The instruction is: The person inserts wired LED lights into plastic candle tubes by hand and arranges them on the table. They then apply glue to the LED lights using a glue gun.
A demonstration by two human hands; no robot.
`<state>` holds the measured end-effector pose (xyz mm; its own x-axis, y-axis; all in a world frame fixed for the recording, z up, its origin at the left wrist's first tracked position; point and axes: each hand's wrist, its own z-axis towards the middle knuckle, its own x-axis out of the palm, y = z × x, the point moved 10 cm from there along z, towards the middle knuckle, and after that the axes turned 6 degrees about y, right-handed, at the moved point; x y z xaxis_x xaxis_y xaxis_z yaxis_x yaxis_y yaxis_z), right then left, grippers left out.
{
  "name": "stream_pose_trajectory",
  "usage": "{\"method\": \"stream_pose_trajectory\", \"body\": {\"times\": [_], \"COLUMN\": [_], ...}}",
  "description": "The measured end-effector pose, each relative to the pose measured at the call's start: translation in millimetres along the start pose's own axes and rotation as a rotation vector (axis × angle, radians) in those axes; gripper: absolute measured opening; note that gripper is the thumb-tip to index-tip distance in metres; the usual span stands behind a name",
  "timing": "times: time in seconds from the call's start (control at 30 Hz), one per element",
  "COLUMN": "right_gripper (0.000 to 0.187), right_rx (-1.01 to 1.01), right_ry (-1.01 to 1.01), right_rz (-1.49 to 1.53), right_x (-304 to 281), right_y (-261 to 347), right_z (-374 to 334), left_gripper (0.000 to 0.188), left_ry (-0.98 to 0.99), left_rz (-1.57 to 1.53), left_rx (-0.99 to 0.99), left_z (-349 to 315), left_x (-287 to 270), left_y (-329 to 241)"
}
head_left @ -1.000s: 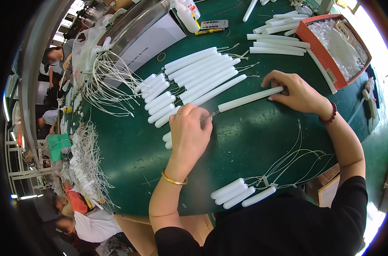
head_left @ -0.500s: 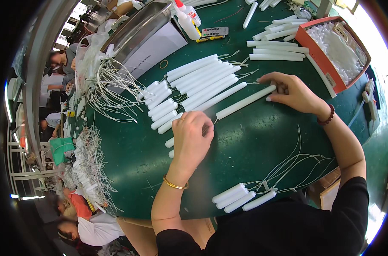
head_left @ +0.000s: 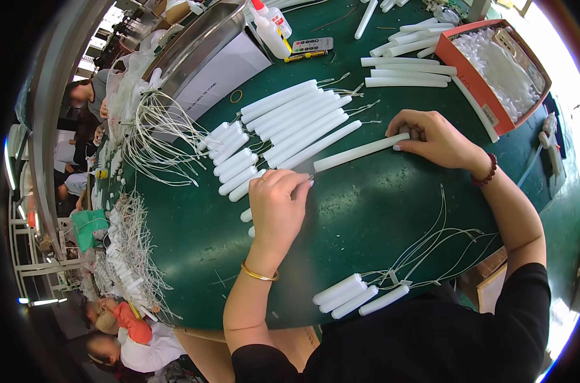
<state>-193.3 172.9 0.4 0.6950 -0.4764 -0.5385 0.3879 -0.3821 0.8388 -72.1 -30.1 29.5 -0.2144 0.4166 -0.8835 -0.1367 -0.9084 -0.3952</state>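
A long white candle-like tube (head_left: 360, 153) lies slanted across the middle of the green table. Its right end is between the fingers and thumb of my right hand (head_left: 435, 142). At the tube's left end, my left hand (head_left: 280, 203) pinches the short thin wire coming out of it; the wire is mostly hidden by my fingertips. Just beyond, several similar tubes (head_left: 312, 131) lie side by side, with short wires at their far ends. Against their left ends rest shorter, thicker white tubes (head_left: 229, 142), some of them partly behind my left hand.
Wired short tubes (head_left: 347, 297) lie at the near edge. Long wires (head_left: 162, 137) spill beside a white box (head_left: 223, 76). At the back stand a glue bottle (head_left: 271, 32) and a remote (head_left: 313, 45). A red box (head_left: 488, 108) of small white pieces sits right. Other people work at left.
My left fingertips have turned from curled downward to a pinch at the tube's left end. The tube lies a little flatter, still in my right hand. The whole view has shifted slightly.
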Motion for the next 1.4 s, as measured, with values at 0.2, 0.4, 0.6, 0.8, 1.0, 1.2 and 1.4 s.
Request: {"method": "stream_pose_trajectory", "body": {"times": [0.2, 0.4, 0.6, 0.8, 1.0, 1.2, 1.4], "right_gripper": [0.023, 0.02, 0.021, 0.02, 0.019, 0.027, 0.034], "right_rx": [-0.007, -0.081, 0.101, 0.048, -0.002, 0.087, -0.062], "right_ry": [0.043, -0.08, -0.004, -0.069, -0.113, 0.022, -0.069], "right_rz": [0.007, 0.069, 0.039, -0.03, -0.01, -0.084, -0.086], "right_x": [2, -5, 0, -1, -2, 5, -1], "right_y": [-2, -10, -17, 1, -8, -11, -7], "right_z": [2, 0, 4, 2, -1, 1, -2], "left_gripper": [0.007, 0.003, 0.004, 0.001, 0.001, 0.007, 0.029], "left_ry": [-0.006, 0.042, 0.029, 0.051, 0.067, 0.066, 0.092], "left_rz": [-0.015, -0.045, -0.018, -0.108, -0.091, -0.105, -0.305], "left_rx": [0.043, 0.021, 0.022, 0.01, 0.012, 0.043, -0.063], "left_z": [0, 1, 0, -1, 3, 1, 0], "left_x": [3, 8, 7, 12, 6, 7, 12], "left_y": [-3, -2, 1, 5, 0, -2, 13]}}
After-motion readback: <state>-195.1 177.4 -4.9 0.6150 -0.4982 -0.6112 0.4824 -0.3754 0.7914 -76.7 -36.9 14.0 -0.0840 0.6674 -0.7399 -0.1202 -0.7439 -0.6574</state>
